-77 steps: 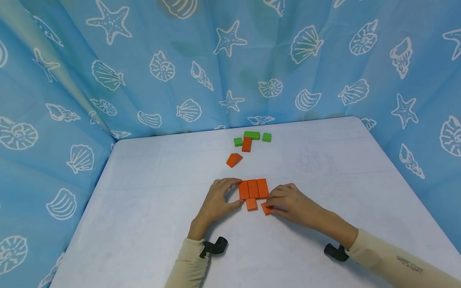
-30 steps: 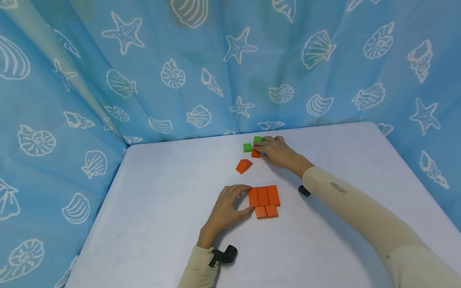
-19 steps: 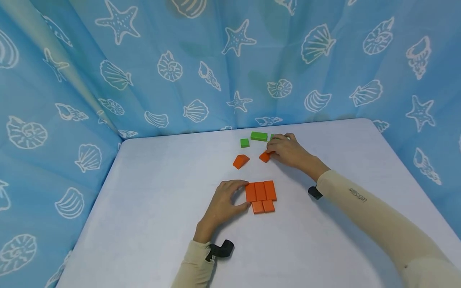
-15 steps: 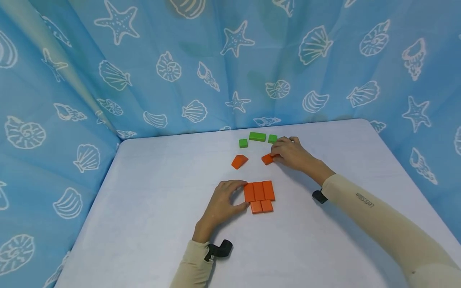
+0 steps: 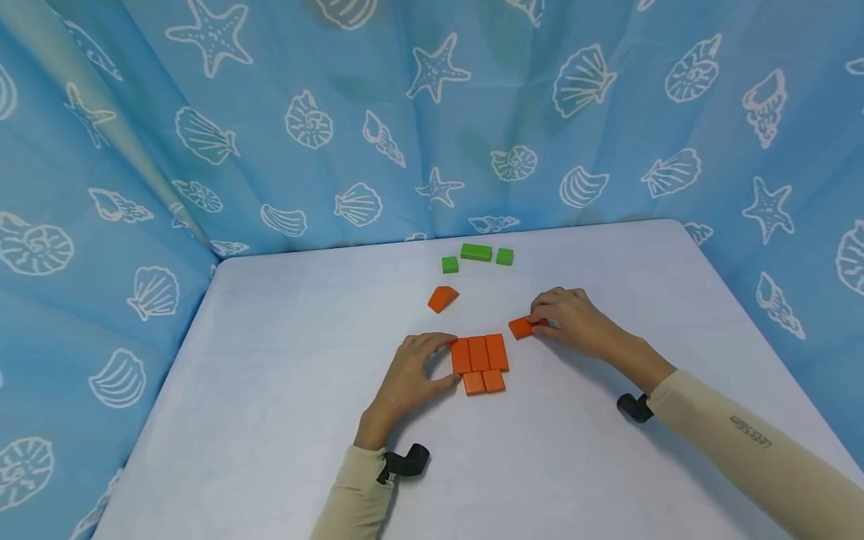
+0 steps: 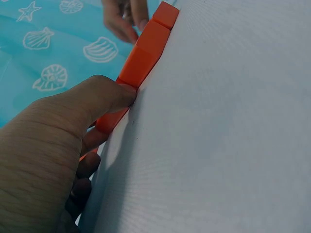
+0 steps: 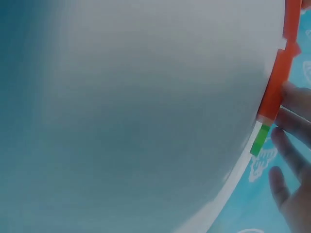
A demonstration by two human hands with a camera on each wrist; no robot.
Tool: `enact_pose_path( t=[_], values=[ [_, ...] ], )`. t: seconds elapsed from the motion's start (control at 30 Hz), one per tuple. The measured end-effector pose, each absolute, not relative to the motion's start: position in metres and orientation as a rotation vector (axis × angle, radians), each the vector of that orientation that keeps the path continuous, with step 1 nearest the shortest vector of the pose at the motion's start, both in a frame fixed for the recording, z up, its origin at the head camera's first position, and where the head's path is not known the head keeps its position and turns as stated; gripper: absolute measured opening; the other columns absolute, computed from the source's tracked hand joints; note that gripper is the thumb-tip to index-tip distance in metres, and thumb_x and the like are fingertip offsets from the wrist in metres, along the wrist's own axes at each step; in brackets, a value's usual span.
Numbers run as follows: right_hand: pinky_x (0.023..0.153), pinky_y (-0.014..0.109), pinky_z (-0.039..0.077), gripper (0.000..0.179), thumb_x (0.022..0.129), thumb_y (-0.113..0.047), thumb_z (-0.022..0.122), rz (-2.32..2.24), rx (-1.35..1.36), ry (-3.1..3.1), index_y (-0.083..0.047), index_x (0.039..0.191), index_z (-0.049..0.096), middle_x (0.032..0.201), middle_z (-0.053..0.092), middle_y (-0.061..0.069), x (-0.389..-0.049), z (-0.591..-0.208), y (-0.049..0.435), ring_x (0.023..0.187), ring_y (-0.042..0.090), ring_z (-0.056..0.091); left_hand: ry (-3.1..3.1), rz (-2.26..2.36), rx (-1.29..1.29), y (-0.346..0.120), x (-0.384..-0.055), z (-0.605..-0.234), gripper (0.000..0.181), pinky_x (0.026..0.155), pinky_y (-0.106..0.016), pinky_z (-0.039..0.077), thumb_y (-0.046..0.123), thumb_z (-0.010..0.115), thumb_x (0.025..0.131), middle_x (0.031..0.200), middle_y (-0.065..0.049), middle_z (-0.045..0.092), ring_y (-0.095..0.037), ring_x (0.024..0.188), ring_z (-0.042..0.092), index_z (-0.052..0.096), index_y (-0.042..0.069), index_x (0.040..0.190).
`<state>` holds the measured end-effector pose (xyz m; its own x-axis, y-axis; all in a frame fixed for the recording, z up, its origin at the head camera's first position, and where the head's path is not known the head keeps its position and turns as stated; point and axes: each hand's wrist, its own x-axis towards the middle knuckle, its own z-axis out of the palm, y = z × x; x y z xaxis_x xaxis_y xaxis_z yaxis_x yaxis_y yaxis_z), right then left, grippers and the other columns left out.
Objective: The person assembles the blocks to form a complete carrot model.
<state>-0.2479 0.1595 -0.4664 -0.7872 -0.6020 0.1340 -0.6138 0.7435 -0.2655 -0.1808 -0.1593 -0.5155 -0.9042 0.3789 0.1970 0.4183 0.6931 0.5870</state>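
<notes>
I watch a right grip (image 5: pixel 574 321) pinch a flat orange block (image 5: pixel 520 328) near five smooth orange tiles (image 5: pixel 478 354) on the white worktop (image 5: pixel 290 375).
The left grip (image 5: pixel 413 375) clamps the leftmost tile (image 5: pixel 460 356) by its two ends; three square-edged green blocks (image 5: pixel 476 253) and an angular orange piece (image 5: pixel 442 298) lie beyond.

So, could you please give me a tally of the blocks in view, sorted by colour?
Orange blocks: 7, including 1 in the right hand
Green blocks: 3
Total: 10 blocks

Blue shell-print curtain (image 5: pixel 310 135), white-covered table (image 5: pixel 290 322)
</notes>
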Motion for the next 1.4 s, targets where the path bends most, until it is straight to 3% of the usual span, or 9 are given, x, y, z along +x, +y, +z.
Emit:
enact_pose_path(
  t=[0.7,1.13,1.4],
  values=[
    [0.078,0.042,0.050,0.021,0.072,-0.009,0.089,0.569,1.332,-2.528,-0.014,0.088,0.076,0.095,0.065,-0.004,-0.156,-0.476,0.152,0.096,0.018,0.059,-2.844,-1.011,-0.672,-0.162,-0.183,-0.514,0.057,0.108,-0.044,0.036,0.036,0.075,0.086,0.140,0.002,0.056,-0.021,0.125,0.047,0.058,0.021,0.138],
    [0.079,0.035,0.045,0.016,0.078,-0.014,0.086,0.575,1.386,-2.486,-0.017,0.090,0.075,0.098,0.062,-0.007,-0.138,-0.477,0.119,0.102,0.016,0.056,-2.851,-1.013,-0.650,-0.158,-0.180,-0.516,0.059,0.109,-0.043,0.036,0.037,0.076,0.085,0.141,0.004,0.055,-0.019,0.126,0.046,0.057,0.024,0.139],
    [0.082,0.036,0.045,0.018,0.078,-0.018,0.086,0.523,1.358,-2.509,-0.016,0.092,0.075,0.094,0.061,-0.006,-0.139,-0.477,0.105,0.097,0.015,0.054,-2.832,-1.032,-0.665,-0.158,-0.180,-0.516,0.058,0.109,-0.043,0.036,0.037,0.076,0.086,0.141,0.004,0.055,-0.019,0.125,0.046,0.058,0.023,0.139]
  ],
)
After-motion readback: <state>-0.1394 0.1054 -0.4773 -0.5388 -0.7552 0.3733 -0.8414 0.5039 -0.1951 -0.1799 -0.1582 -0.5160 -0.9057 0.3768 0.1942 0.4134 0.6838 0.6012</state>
